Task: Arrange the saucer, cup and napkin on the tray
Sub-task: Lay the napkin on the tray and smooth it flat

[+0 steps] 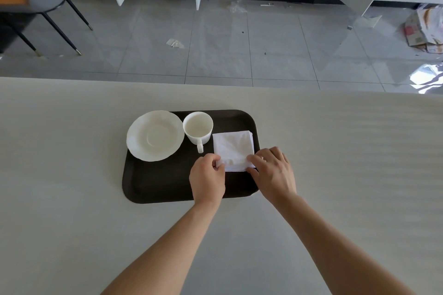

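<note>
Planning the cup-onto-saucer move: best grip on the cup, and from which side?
Take the cup by its handle, coming from the near side: it points toward the person. The saucer crowds its left and the napkin its right.

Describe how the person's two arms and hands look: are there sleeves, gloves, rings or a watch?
Both forearms are bare up to the frame's edge, with no sleeves in view. The left hand and the right hand wear no gloves. No watch, bracelet or ring is visible.
</note>
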Available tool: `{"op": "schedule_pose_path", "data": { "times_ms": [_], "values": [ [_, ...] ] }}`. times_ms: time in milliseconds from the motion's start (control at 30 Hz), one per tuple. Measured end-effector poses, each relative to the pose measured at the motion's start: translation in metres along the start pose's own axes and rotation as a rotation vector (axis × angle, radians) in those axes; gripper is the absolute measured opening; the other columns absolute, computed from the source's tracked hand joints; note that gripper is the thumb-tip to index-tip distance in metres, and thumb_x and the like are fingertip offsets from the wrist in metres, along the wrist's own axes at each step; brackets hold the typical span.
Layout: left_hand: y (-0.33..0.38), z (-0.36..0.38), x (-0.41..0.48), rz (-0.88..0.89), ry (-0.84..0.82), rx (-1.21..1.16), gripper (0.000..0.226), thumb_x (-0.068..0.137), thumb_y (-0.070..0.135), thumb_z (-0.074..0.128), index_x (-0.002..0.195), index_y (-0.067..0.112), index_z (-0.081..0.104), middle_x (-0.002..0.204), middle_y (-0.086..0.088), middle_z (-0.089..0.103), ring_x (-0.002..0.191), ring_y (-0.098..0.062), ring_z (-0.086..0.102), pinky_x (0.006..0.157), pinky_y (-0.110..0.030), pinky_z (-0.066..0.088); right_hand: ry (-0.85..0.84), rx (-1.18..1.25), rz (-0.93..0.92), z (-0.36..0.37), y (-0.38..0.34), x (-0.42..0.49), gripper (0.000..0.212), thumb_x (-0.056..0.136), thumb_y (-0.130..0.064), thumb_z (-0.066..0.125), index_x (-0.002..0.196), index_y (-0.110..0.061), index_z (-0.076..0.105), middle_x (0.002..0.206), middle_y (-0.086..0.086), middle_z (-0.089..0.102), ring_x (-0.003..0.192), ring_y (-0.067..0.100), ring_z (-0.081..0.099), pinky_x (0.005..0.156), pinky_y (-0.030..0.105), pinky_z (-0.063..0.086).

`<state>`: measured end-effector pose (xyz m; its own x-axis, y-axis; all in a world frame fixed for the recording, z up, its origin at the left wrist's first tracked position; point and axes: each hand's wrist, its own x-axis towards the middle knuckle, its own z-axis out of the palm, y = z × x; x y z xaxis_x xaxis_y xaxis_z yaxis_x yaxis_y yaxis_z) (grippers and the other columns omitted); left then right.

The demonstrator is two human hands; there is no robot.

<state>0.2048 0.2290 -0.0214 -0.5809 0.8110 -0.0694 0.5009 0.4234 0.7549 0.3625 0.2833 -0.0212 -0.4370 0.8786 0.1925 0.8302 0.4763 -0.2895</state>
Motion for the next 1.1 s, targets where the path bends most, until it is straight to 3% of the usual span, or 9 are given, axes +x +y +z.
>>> {"op": "schedule_pose_path", "data": {
  "times_ms": [133, 267, 467, 667, 900, 1100],
  "values": [
    [-0.003, -0.001, -0.001, 0.013, -0.036, 0.011, 0.017, 0.085, 0.013, 0.070, 0.103, 0.014, 0.071, 0.090, 0.000, 0.068, 0.082, -0.015, 0.065, 0.077, -0.028, 0.052, -0.023, 0.019, -0.009, 0.001, 0.002, -0.001, 0.024, 0.069, -0.020, 0.087, 0.087, -0.014, 0.072, 0.088, 0.002, 0.069, 0.084, 0.030, 0.057, 0.067, 0.038, 0.051],
    [-0.005, 0.000, -0.001, 0.076, -0.062, 0.073, 0.023, 0.084, 0.009, 0.070, 0.106, 0.014, 0.070, 0.093, 0.001, 0.064, 0.079, -0.010, 0.057, 0.075, -0.020, 0.043, -0.001, 0.024, -0.015, 0.003, 0.002, 0.001, 0.021, 0.070, -0.016, 0.086, 0.086, -0.013, 0.072, 0.087, 0.004, 0.068, 0.081, 0.031, 0.057, 0.064, 0.038, 0.051],
    [-0.003, 0.003, 0.001, 0.093, -0.004, 0.081, 0.021, 0.086, 0.006, 0.068, 0.106, 0.013, 0.071, 0.095, -0.002, 0.067, 0.079, -0.007, 0.053, 0.077, -0.017, 0.041, 0.016, -0.010, -0.043, 0.006, 0.005, 0.007, 0.019, 0.072, -0.015, 0.084, 0.085, -0.013, 0.070, 0.085, 0.004, 0.066, 0.079, 0.031, 0.056, 0.064, 0.039, 0.051],
    [0.000, 0.006, 0.004, 0.096, 0.036, 0.050, 0.018, 0.087, 0.004, 0.065, 0.103, 0.011, 0.071, 0.094, -0.001, 0.069, 0.089, -0.016, 0.064, 0.083, -0.018, 0.041, 0.032, -0.033, -0.033, 0.009, 0.003, 0.016, 0.014, 0.073, -0.013, 0.080, 0.081, -0.012, 0.069, 0.083, 0.004, 0.066, 0.078, 0.031, 0.055, 0.064, 0.037, 0.049],
    [0.005, 0.010, -0.005, 0.055, 0.068, -0.077, 0.029, 0.088, 0.004, 0.064, 0.116, 0.011, 0.068, 0.105, -0.001, 0.064, 0.087, -0.013, 0.063, 0.086, -0.028, 0.055, 0.068, -0.035, 0.001, 0.013, 0.003, 0.020, 0.014, 0.075, -0.015, 0.080, 0.076, -0.011, 0.066, 0.079, 0.005, 0.064, 0.074, 0.032, 0.054, 0.061, 0.037, 0.048],
    [0.010, 0.015, -0.012, -0.026, 0.004, -0.163, 0.044, 0.088, 0.003, 0.055, 0.131, 0.010, 0.059, 0.121, 0.000, 0.052, 0.102, -0.013, 0.060, 0.093, -0.029, 0.053, 0.064, -0.046, 0.005, 0.014, 0.003, 0.026, 0.015, 0.076, -0.016, 0.079, 0.075, -0.012, 0.065, 0.078, 0.004, 0.063, 0.075, 0.031, 0.054, 0.061, 0.036, 0.047]
  ]
}}
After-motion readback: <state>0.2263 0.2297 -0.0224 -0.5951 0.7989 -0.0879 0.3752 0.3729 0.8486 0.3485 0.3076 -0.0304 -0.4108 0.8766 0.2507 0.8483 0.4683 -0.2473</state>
